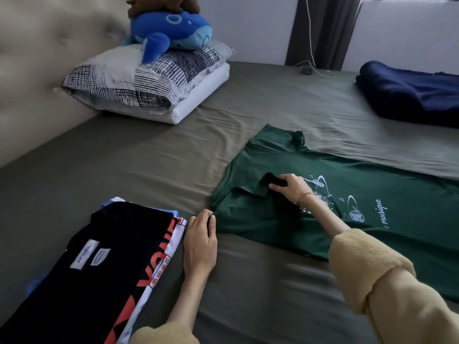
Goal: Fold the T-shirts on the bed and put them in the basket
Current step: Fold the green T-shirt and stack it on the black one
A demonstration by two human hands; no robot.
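left hand [200,240] pinches green T-shirt [372,219] edge | right hand [291,188] grips its collar (flat on bed [124,155])

A blue plush whale [171,31] is seen lying on a patterned pillow [139,78], which is stacked on a white pillow [198,100] against the tufted headboard [37,70]. A folded navy blanket [409,95] is laid near the dark curtain [323,28], beside a white cable [310,45].

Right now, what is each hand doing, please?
Left hand: fingers pinch the near edge of the green T-shirt.
Right hand: fingers grip the shirt's collar.
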